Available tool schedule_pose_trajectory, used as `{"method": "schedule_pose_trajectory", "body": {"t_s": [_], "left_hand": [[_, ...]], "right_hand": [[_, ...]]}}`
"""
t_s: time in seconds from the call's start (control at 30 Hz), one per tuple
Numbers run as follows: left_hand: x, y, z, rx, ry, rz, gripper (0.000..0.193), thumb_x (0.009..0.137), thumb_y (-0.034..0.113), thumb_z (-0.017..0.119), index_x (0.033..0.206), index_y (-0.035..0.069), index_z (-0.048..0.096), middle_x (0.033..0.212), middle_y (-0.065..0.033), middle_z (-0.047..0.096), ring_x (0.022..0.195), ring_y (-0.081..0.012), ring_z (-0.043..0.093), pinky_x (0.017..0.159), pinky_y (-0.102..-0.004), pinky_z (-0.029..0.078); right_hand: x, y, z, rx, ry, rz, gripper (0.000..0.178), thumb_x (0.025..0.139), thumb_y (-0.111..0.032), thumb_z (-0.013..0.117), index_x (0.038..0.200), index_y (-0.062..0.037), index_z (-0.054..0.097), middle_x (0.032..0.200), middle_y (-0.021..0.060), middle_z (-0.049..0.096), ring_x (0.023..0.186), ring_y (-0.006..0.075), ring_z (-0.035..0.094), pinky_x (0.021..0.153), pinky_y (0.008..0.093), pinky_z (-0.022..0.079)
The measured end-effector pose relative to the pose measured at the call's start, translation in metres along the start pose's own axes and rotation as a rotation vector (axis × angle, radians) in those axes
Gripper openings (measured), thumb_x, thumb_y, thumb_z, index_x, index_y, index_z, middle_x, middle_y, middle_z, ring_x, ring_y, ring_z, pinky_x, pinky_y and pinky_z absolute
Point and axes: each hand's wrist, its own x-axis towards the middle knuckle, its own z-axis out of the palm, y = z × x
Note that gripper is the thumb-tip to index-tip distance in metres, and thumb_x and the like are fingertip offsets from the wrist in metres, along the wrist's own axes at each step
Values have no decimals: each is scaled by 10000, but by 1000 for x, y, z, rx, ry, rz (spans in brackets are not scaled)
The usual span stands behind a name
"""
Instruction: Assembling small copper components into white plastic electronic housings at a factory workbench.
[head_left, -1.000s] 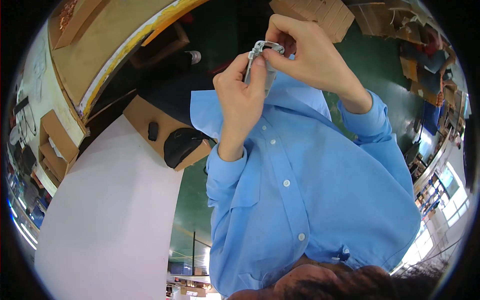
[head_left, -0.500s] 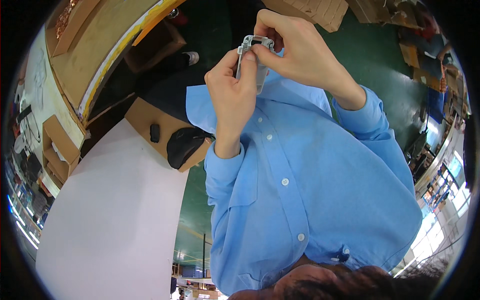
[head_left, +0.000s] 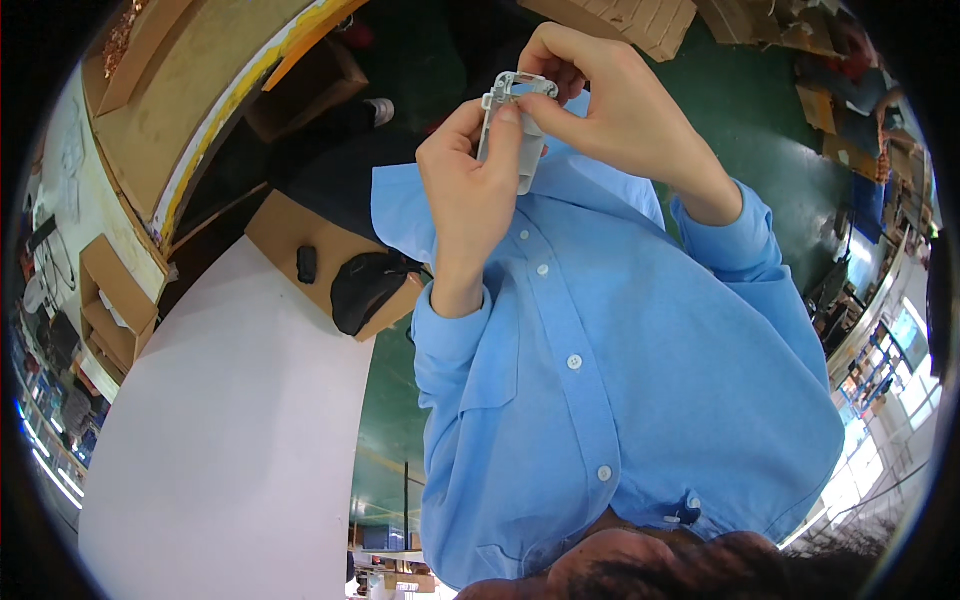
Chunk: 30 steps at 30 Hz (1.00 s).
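Note:
A small white plastic housing [head_left: 525, 168] with a frame-like upper end is held up in front of the blue shirt, near the top of the head view. My left hand [head_left: 468, 180] is closed round its left side, the thumb pressed on its face. At the housing's upper right end is my right hand [head_left: 625, 115], its thumb on the rim and its fingers curled behind. Those curled fingertips are partly hidden, and I cannot make out any small part between them.
A white tabletop [head_left: 230, 420] stretches along the lower left. Beyond it lies a cardboard piece [head_left: 285, 225] carrying a black pouch [head_left: 368, 290] and a small black object [head_left: 307, 264]. A yellow-edged workbench [head_left: 190, 110] curves across the upper left; cardboard boxes [head_left: 625, 25] stand at the top.
Both hands and the housing have shifted slightly right. My right thumb has slid outward along the rim, so more of the housing's upper end shows.

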Motion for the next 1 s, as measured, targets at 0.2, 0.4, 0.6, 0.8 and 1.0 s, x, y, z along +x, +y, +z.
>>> {"method": "schedule_pose_trajectory", "body": {"t_s": [0.2, 0.4, 0.6, 0.8, 1.0], "left_hand": [[13, 2, -7, 10, 57, -31, 202, 918, 128, 621, 1010, -41, 680, 764, -24, 668, 673, -44, 560, 585, -207, 440], [20, 4, -18, 24, 120, -71, 215, 937, 143, 630, 1035, -43, 677, 801, -47, 697, 678, -60, 611, 601, -194, 463], [20, 7, -21, 28, 203, -93, 197, 912, 110, 619, 1018, -44, 682, 752, -17, 663, 663, -33, 536, 566, -205, 418], [26, -3, -13, 79, 158, -90, 195, 907, 110, 622, 1008, -47, 681, 717, -19, 656, 630, -27, 519, 540, -204, 402], [24, 1, -5, 124, 94, -94, 195, 907, 115, 631, 994, -53, 678, 722, -23, 662, 626, -36, 536, 541, -204, 411]], "right_hand": [[27, 2, -1, 45, -106, 37, 166, 775, -130, 654, 875, -27, 571, 705, 107, 611, 633, 236, 609, 571, 337, 466], [58, 6, 5, 61, -261, 75, 169, 761, -111, 662, 871, -27, 565, 705, 116, 607, 632, 254, 601, 569, 341, 463], [70, 7, 10, 96, -299, -13, 170, 770, -107, 667, 860, -21, 551, 711, 129, 599, 654, 288, 605, 573, 357, 464], [62, 19, 4, 69, -315, 2, 160, 805, -80, 649, 880, -28, 518, 730, 74, 555, 668, 195, 561, 583, 308, 462], [48, 30, -2, 163, -259, 24, 180, 775, -94, 651, 870, -23, 516, 724, 139, 573, 678, 317, 578, 590, 403, 439]]}}
